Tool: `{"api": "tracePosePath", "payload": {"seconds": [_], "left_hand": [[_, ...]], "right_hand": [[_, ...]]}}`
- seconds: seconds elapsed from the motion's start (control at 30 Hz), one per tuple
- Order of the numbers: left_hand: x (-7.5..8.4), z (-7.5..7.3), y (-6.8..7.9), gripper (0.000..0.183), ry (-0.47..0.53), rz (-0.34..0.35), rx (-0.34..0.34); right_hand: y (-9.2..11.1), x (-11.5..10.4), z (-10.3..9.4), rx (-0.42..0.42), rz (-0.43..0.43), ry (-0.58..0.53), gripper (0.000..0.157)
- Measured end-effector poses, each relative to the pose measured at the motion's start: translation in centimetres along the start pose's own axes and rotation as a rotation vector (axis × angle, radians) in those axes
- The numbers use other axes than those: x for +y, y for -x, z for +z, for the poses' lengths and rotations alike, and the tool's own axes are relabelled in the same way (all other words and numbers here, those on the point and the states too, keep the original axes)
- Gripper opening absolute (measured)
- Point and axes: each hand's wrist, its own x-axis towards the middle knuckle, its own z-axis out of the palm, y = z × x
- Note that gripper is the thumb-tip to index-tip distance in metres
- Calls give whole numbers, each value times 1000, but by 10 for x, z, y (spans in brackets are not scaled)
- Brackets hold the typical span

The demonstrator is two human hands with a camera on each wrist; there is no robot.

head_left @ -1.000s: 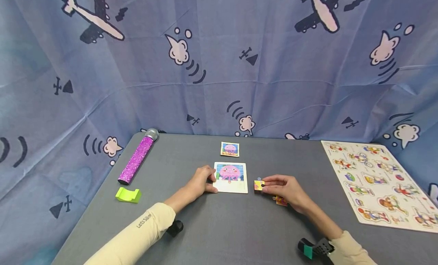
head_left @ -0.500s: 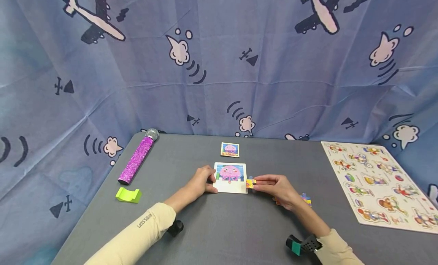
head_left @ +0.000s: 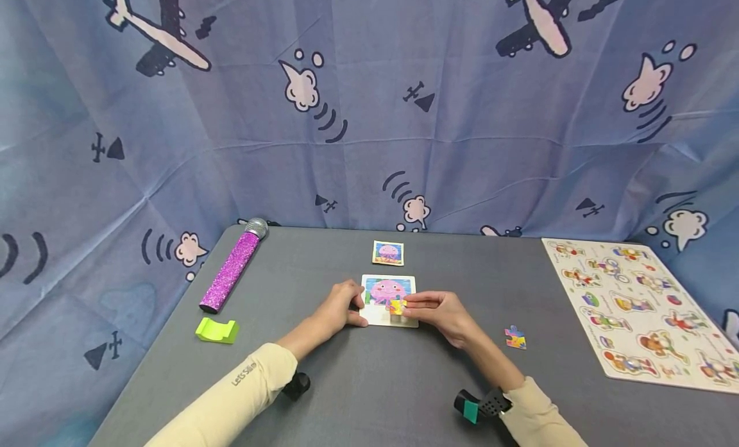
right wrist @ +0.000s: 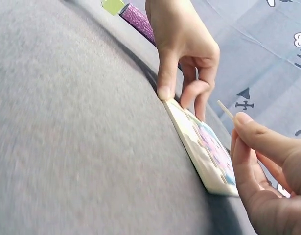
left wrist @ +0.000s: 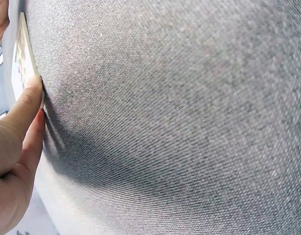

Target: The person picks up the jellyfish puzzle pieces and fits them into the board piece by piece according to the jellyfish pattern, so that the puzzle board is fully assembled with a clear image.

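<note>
A white jigsaw tray (head_left: 378,317) lies on the grey table, its upper part filled with a pink jellyfish picture and its lower strip bare. My left hand (head_left: 339,308) grips the tray's left edge, thumb at the near corner. Over the tray's lower part, my right hand (head_left: 440,313) pinches a small yellow jigsaw piece (head_left: 396,306) between thumb and fingers. Seen from the right wrist, that piece (right wrist: 225,109) is held edge-on above the tray (right wrist: 205,169). Another jigsaw piece (head_left: 516,337), blue and yellow, lies to the right of my right hand.
Behind the tray lies a small jellyfish picture card (head_left: 388,253). A purple glitter microphone (head_left: 231,270) and a lime green stand (head_left: 217,330) are at the left. A large peg puzzle board (head_left: 629,306) covers the table's right side. A patterned cloth (head_left: 369,113) hangs behind.
My right hand has carried the yellow piece leftward, from beside the tray to over its lower part. The blue and yellow piece has come into full view. My left hand stays put.
</note>
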Motion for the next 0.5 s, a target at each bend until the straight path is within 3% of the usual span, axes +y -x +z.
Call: {"api": "tracePosePath", "payload": {"seconds": [0.27, 0.5], "left_hand": [[-1, 0, 0, 31, -8, 3, 7], [-1, 0, 0, 31, 16, 15, 18]], "right_hand": [[-12, 2, 21, 17, -29, -36, 39], [-17, 4, 37, 45, -88, 97, 33]]}}
